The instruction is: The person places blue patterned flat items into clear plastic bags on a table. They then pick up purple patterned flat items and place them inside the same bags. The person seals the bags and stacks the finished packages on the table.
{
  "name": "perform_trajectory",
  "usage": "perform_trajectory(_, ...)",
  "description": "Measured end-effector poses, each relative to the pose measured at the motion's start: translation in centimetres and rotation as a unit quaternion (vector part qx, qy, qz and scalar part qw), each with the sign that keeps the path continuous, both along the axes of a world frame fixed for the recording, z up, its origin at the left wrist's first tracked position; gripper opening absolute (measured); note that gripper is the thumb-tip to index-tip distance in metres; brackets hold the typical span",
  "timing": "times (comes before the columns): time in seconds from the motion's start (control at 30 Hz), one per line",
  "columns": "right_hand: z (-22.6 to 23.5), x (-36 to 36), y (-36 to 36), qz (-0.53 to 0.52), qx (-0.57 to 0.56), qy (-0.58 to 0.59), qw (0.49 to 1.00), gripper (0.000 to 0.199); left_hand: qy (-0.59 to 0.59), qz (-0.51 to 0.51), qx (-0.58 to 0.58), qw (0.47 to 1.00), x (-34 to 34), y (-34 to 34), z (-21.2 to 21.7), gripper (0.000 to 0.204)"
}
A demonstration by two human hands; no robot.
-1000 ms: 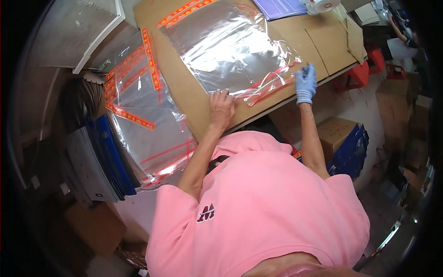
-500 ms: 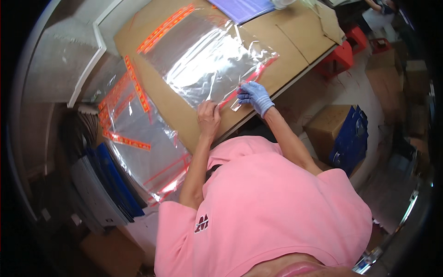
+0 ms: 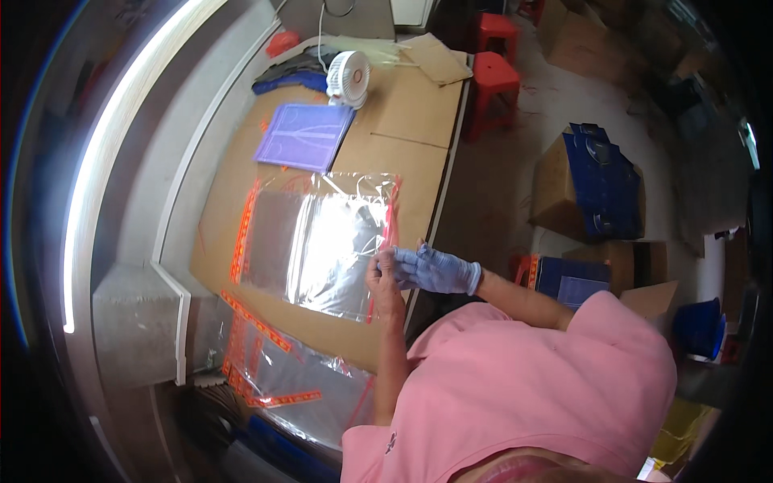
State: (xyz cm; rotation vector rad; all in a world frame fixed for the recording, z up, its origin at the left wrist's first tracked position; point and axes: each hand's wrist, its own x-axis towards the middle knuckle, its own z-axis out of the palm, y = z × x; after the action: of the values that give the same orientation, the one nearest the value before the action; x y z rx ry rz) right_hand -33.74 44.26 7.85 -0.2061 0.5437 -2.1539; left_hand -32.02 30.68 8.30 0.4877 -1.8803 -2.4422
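A large clear plastic bag lies flat on the cardboard-covered table, with an orange-red patterned band on its left and a red strip along its right edge. My bare left hand is at that right edge, fingers pinched together; what they hold is too small to make out. Touching its fingertips is my right hand in a light blue glove, fingers stretched out to the left and thumb raised apart. More clear bags with orange-red bands lie nearer, left of my left forearm.
Farther back on the table are a purple flat stack, a small white fan and dark blue cloth-like items. Red stools stand beyond the right edge. A carton with blue pieces on top sits at right.
The view has swung, showing more of the table's far end. My right hand has moved in against my left hand from farther along the red strip. The bag stays flat.
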Motion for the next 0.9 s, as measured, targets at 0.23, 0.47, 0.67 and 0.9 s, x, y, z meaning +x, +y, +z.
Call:
perform_trajectory(0.23, 0.9, -1.4, 4.5, -0.178, -0.045, 0.008, 0.983, 0.073, -0.017, -0.03, 0.137, 0.99, -1.4, 4.6, -0.2, 0.02)
perform_trajectory(0.47, 1.8, -5.5, 10.8, -0.237, -0.104, 0.01, 0.966, 0.068, -0.033, -0.163, 0.074, 0.983, -5.1, 8.5, 0.4, 0.016)
perform_trajectory(0.67, 1.6, -8.4, 18.9, -0.272, -0.14, 0.013, 0.952, 0.062, -0.032, -0.216, -0.2, 0.955, -11.2, 15.3, 2.7, 0.014)
perform_trajectory(0.9, 3.2, -8.4, 27.7, 0.14, -0.772, -0.602, 0.15, 0.048, -0.028, -0.289, -0.348, 0.891, -19.1, 24.0, 5.4, 0.021)
